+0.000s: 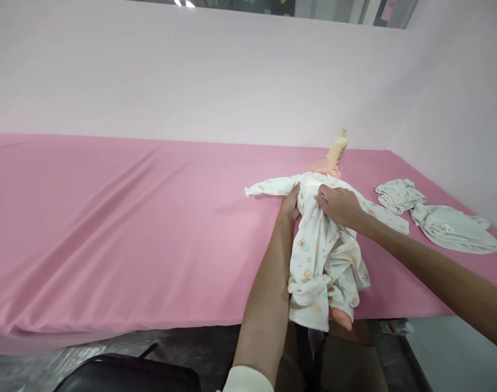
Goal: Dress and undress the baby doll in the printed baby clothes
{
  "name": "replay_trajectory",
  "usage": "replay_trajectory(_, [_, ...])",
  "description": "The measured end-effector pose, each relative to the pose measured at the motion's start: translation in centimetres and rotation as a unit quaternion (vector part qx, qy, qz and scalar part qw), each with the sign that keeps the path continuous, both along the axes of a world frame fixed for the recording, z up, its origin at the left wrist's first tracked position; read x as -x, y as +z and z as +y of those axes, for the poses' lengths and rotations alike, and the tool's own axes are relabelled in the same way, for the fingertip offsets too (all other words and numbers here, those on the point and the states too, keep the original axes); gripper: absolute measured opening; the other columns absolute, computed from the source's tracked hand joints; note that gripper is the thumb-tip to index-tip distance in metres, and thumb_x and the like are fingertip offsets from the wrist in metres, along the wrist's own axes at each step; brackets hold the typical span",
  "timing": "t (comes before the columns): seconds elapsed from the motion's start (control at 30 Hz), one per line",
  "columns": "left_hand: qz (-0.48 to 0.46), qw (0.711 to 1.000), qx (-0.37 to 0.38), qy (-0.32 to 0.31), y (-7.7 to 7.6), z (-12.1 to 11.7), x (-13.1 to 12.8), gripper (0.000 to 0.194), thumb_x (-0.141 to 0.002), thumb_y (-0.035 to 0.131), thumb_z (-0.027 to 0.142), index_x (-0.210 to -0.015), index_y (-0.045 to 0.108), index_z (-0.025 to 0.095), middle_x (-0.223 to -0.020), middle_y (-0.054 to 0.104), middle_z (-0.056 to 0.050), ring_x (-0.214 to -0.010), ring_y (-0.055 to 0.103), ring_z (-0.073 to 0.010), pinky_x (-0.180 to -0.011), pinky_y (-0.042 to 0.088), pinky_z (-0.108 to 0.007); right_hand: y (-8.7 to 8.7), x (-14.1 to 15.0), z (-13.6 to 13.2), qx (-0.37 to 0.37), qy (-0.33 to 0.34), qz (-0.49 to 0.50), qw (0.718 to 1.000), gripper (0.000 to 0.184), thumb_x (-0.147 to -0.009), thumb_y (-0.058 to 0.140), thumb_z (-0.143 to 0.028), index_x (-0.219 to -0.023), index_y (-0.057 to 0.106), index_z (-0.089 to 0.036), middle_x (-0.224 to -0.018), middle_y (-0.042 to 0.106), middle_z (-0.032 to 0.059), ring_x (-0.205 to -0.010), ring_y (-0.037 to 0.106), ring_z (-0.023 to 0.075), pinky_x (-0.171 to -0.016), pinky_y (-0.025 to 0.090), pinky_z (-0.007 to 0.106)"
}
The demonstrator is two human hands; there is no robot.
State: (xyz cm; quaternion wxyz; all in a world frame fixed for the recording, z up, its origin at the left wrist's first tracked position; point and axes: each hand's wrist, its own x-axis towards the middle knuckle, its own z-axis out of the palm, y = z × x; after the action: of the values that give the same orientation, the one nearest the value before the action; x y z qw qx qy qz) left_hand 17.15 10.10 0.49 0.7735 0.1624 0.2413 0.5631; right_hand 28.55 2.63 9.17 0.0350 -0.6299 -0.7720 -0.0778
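A baby doll (341,317) lies on its back on the pink-covered table, dressed in a white baby outfit (308,256) printed with small bears. One foot pokes out of a trouser leg at the table's front edge, and its head is at the far end. My left hand (291,202) grips the outfit at the doll's side, with its fingers partly hidden by the cloth. Over the doll's middle, my right hand (339,206) is closed with the fingertips pinching the white fabric. The sleeves stretch out to both sides.
A pale yellow pump bottle (337,147) stands beyond the doll's head. To the right lie folded printed baby clothes (399,195) and a folded white garment (455,228). The pink sheet (109,234) meets a white wall behind. A black chair (128,374) is at lower left.
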Motion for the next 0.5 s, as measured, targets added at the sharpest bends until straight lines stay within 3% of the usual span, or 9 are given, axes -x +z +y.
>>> replay_trajectory(0.13, [0.04,0.998,-0.029,-0.029,0.4,-0.3,0.2,0.027,-0.083,0.067,0.036,-0.1,0.067,0.016,-0.085,0.072,-0.008,-0.1,0.066,-0.0278,-0.092,0.053,-0.038,0.1,1.1,-0.7,0.026,0.068,0.0,0.997,0.024,-0.095,0.036,-0.028,-0.086,0.056,-0.018,-0.085,0.067,0.0072,-0.076,0.058,0.0195,-0.06,0.024,0.029])
replay_trajectory(0.3, [0.087,0.996,-0.027,-0.016,1.5,-1.4,0.7,0.009,-0.084,0.065,0.028,-0.082,0.065,0.019,-0.074,0.068,-0.004,-0.098,0.064,-0.0253,-0.094,0.05,-0.036,0.6,2.7,-0.6,0.043,0.099,-0.005,0.994,0.021,-0.091,0.043,-0.026,-0.079,0.057,-0.017,-0.09,0.065,0.0083,-0.081,0.057,0.0197,-0.063,0.028,0.029])
replay_trajectory(0.4, [0.095,0.995,-0.018,-0.015,2.2,-2.1,0.9,0.013,-0.082,0.066,0.025,-0.071,0.061,0.019,-0.061,0.059,-0.001,-0.091,0.063,-0.0233,-0.093,0.048,-0.035,1.0,3.5,-0.2,0.068,0.104,-0.029,0.992,0.02,-0.089,0.045,-0.023,-0.076,0.058,-0.016,-0.088,0.064,0.0098,-0.082,0.057,0.0208,-0.066,0.031,0.03])
replay_trajectory(0.5, [0.098,0.995,-0.01,-0.017,2.5,-2.3,1.0,0.019,-0.08,0.068,0.022,-0.065,0.058,0.019,-0.051,0.049,0.001,-0.084,0.062,-0.0218,-0.091,0.048,-0.035,1.2,4.1,-0.2,0.084,0.125,-0.048,0.987,0.02,-0.087,0.054,-0.032,-0.08,0.061,-0.015,-0.093,0.064,0.0117,-0.087,0.057,0.0246,-0.072,0.034,0.032])
